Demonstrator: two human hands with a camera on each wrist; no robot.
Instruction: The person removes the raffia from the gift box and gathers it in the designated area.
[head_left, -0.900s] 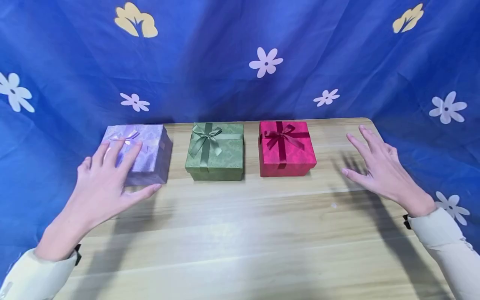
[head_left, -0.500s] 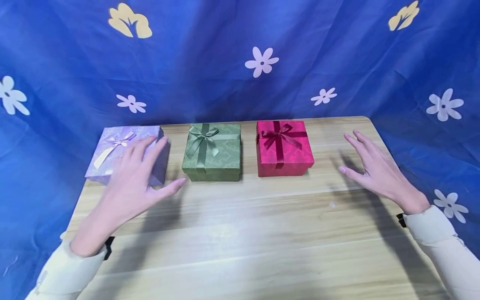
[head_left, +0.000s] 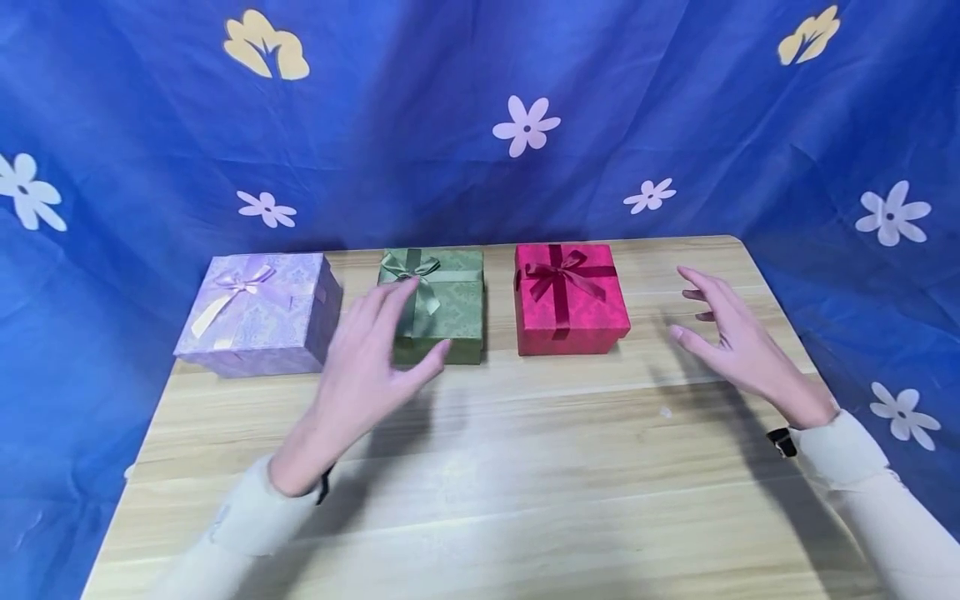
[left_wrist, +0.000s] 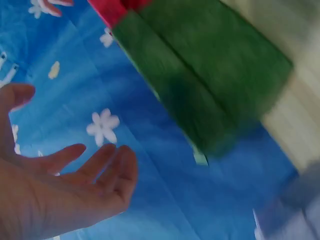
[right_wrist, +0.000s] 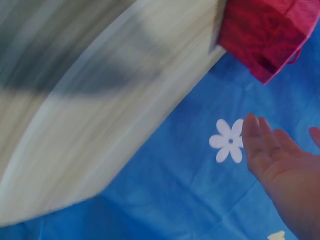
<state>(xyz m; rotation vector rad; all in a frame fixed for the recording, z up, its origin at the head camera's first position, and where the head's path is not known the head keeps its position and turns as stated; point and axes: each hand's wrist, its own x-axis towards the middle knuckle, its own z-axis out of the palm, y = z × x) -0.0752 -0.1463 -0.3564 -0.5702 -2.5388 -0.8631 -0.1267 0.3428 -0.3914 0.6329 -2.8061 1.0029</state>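
Observation:
Three gift boxes with ribbon bows stand in a row along the far side of the table: a lavender box (head_left: 277, 321) at left, a green box (head_left: 453, 308) in the middle and a crimson box (head_left: 585, 312) at right. My left hand (head_left: 363, 367) hovers in front of the green box, overlapping its left part in the head view, fingers loosely bent and holding nothing. To the right of the crimson box, my right hand (head_left: 727, 333) is raised over the table with relaxed, slightly bent fingers and nothing in them. In the left wrist view the green box (left_wrist: 210, 70) looks blurred.
The pale wooden table (head_left: 525, 483) has rounded far corners. Behind it and along both sides hangs a blue cloth (head_left: 420, 125) with white flowers and yellow shapes. A small pale spot (head_left: 666, 412) marks the tabletop at right.
My left hand has moved right from over the lavender box to the green box, uncovering the lavender one. My right hand has shifted slightly left and its fingers bend more. The boxes stay put.

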